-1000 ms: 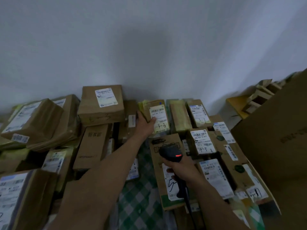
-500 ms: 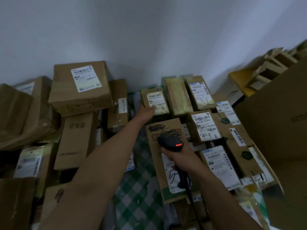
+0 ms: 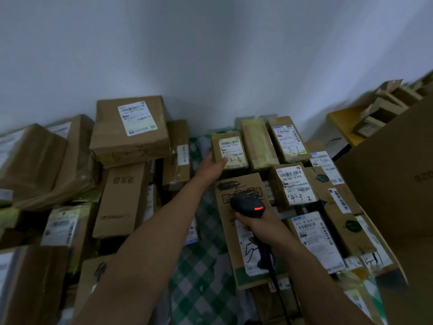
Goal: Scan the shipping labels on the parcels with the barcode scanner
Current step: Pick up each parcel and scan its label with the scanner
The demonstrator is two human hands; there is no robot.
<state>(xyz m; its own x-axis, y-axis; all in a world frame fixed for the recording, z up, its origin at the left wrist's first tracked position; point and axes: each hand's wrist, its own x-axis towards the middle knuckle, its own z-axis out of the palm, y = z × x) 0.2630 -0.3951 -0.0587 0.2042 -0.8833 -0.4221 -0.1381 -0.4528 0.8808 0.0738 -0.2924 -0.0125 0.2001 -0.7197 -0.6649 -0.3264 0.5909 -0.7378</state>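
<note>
Black barcode scanner, red lamp lit, sat at lower centre of frame, gripped by the right hand. Left hand held a small parcel marked 3-3 at centre, thumb on its shipping label, among brown cartons.

A green-and-white checked cloth covers the carrying surface; whether a table or the floor lies beneath cannot be told. The cloth shows as a strip down the middle. Cardboard parcels crowd both sides of it, some stacked, among them a long box with scribbled-out print and a small parcel marked 3-3.
</note>
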